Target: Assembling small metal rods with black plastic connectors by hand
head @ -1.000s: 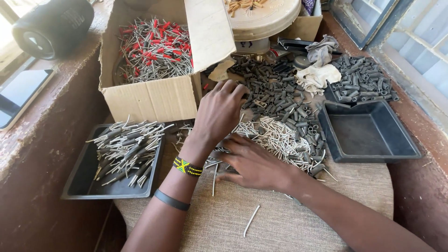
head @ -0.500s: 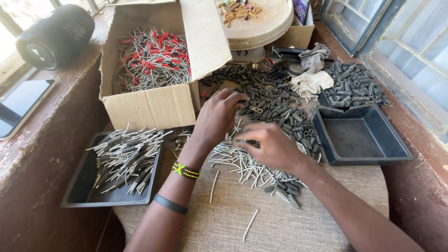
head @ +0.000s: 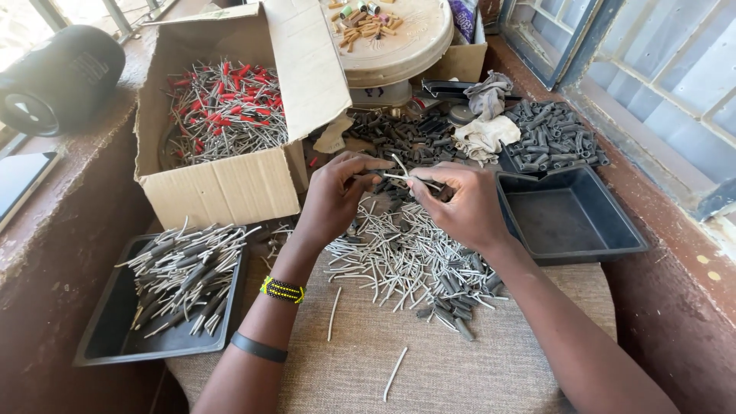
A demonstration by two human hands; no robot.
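Both hands raised over the loose pile, working thin pale pins between the fingertips.

The left hand (head: 337,192) is closed in a pinch on one end of a pin (head: 402,175); the right hand (head: 460,203) pinches the other end, possibly with a small dark sleeve, though the fingers hide this. Both sit above the pin pile (head: 399,264) on the cloth-covered table (head: 460,368). The step in hand appears to be fitting or pairing a pin with a sleeve from the dark heap (head: 399,138). The next move calls for steady alignment of the two parts at the fingertips. The left tray (head: 107,337) holds finished-looking pieces; the right tray (head: 571,222) is bare. The box (head: 222,188) holds red-tipped pins.
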